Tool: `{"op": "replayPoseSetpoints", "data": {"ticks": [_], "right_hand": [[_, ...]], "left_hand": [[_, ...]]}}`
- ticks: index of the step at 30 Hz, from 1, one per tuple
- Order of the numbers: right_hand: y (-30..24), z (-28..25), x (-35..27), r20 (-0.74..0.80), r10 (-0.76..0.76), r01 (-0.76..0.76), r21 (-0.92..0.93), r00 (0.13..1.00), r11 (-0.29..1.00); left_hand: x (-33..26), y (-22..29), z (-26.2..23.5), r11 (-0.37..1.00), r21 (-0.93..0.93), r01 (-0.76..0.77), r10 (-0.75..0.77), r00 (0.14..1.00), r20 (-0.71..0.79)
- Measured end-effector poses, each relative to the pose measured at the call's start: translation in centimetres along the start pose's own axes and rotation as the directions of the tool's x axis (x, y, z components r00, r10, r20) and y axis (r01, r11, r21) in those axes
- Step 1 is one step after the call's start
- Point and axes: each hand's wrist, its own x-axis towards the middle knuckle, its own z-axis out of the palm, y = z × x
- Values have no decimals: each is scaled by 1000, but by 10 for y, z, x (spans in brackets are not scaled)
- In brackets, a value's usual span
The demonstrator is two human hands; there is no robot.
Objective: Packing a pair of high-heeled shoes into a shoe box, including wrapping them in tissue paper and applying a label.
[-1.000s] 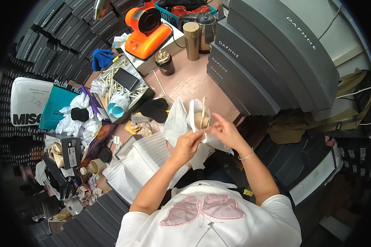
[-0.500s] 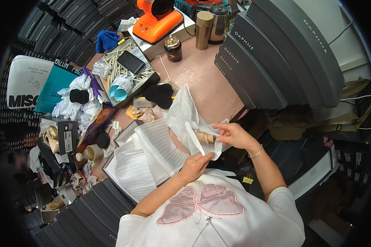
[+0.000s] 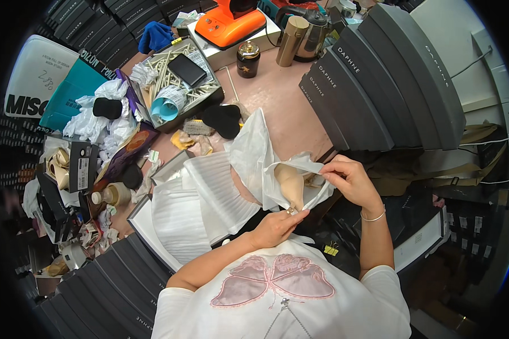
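Seen from above, a person in a white top works at a crowded pink table [image 3: 277, 96]. The left hand [image 3: 274, 226], nearest the body, pinches the lower tip of a beige shoe [image 3: 291, 183]. The right hand [image 3: 350, 178], a bangle at its wrist, pinches the edge of white tissue paper [image 3: 254, 155] wrapped loosely around that shoe, which is held over the table's near edge. The shoe hangs from a light fingertip grip, so it could slip out of the thin paper, or the paper could tear if pulled hard. Just left, an open white shoebox [image 3: 169, 223] holds only ribbed white lining paper. Farther back, a grey tray [image 3: 175, 85] holds white sticks, a blue tape roll and a black wallet. Beyond, a dark jar [image 3: 247, 58], a gold flask [image 3: 291, 34] and an orange appliance [image 3: 229, 25] stand beside stacked grey boxes [image 3: 379, 79].
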Motion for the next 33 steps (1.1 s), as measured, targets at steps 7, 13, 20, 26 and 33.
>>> {"op": "replayPoseSetpoints", "data": {"ticks": [7,13,20,26,33], "right_hand": [[-7,-9,15,32,-37,39,-51,999,998],[-37,-9,32,56,-158,161,-45,986,986],[-101,91,38,199,-419,410,87,886,908],[-51,144,0,145,0,-74,507,989,859],[38,172,-10,267,173,-302,927,948,221]], "left_hand": [[3,3,0,1000,1,23,-23,1000,10],[-39,-10,-33,765,-497,410,-568,794,-218],[-37,-12,-36,-404,-900,-163,-697,693,187],[-59,2,-64,197,-966,-167,-804,535,-257],[-82,29,-61,894,-224,388,-444,829,-340]]}}
